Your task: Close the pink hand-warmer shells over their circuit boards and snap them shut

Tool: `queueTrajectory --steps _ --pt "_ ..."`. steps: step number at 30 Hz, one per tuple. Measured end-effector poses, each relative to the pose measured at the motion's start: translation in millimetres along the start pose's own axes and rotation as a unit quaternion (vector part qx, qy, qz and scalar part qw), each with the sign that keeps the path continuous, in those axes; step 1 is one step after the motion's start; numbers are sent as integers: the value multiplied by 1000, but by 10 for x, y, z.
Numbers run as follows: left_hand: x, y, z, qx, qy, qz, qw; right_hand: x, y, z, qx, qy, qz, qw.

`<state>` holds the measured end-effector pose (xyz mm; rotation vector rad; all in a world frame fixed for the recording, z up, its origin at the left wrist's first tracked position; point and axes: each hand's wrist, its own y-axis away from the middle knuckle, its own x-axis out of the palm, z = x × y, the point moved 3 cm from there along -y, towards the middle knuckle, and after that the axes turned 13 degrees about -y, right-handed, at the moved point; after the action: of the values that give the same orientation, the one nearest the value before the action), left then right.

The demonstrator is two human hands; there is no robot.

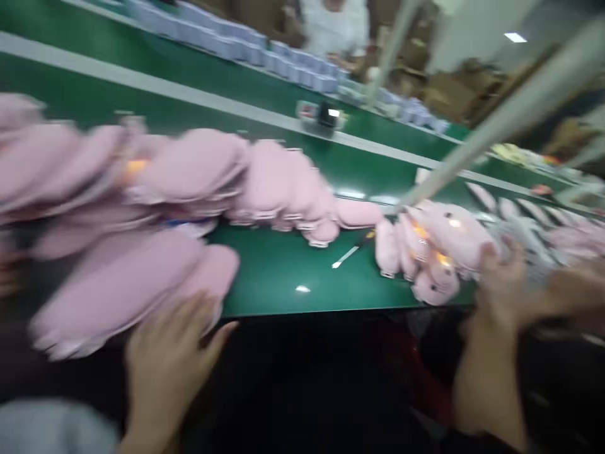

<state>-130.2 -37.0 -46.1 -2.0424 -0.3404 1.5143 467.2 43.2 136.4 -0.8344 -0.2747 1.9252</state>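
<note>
Pic is pretty motion-blurred btw, so take details w/ a grain of salt. Far left there's a big heap of pink shells [123, 277], flat rounded plastic-looking pieces, overlapping like shingles right at the near edge of the green belt [283, 271], prob so they're within easy reach w/o leaning. The left hand [165, 366] sits at the lower right corner of that heap, fingers spread and loose, tips touching or almost touching the nearest shell; not gripping anything afaict. A second run of pink pieces [278, 183] trails off to the middle, further back on the belt. Mid-belt there's a thin white stick or tool [347, 255] lying by itself, well apart from both hands. Then a smaller pink cluster [435, 252], some w/ orange spots, bunched on edge beside the right hand [501, 284]. That hand's fingers curl up at the cluster's right side, touching it I think, but can't tell if they're actually closed on a piece, too smeared. Back across the belt: rows of pale boxes [283, 57] and a person in white [335, 25].
</note>
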Motion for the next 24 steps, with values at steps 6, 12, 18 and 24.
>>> queueTrajectory --steps 6,12,18,24 --pt "-327 28 97 42 -139 21 989 369 156 147 -125 4 64 990" --pt "-494 -181 -76 132 154 -1 979 991 2124 1252 -501 -159 460 716" --pt "14 -450 -306 -142 404 -174 887 1574 2884 1836 -554 -278 490 612" --pt "327 -224 -871 -345 584 -115 726 1394 2891 1617 -423 -261 630 597"
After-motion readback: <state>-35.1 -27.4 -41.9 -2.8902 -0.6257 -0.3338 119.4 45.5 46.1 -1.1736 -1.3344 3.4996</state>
